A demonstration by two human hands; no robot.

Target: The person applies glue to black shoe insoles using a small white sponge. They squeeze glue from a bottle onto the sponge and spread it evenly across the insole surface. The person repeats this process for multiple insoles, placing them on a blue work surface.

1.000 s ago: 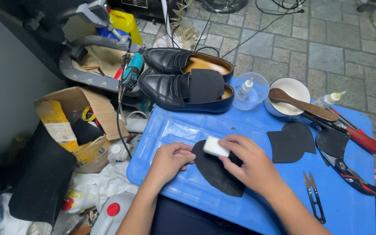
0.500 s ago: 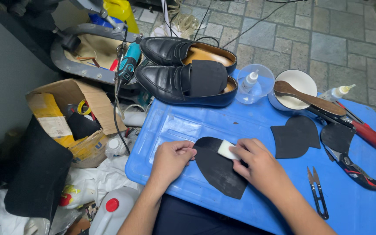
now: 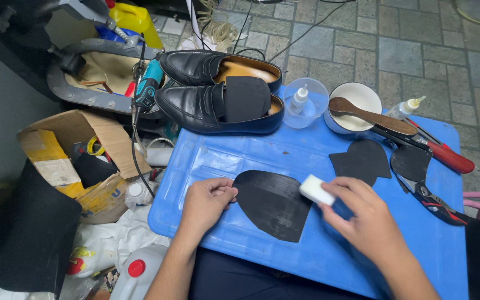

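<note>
A black rubber sole piece lies flat on the blue plastic tabletop. My left hand presses its left edge with the fingertips. My right hand holds a small white sponge block at the piece's right edge. Two more black rubber pieces lie further right on the top. A pair of black loafers stands at the back edge, with a black rubber sheet across the nearer shoe.
A clear dish with a small glue bottle, a white bowl with a wooden-handled brush, red-handled pliers and cutters sit at the back and right. A cardboard box, bottles and a rotary tool crowd the left floor.
My right hand has drawn the white sponge from the middle of the black sole piece out to its right edge. My left hand has stayed on the left edge.
</note>
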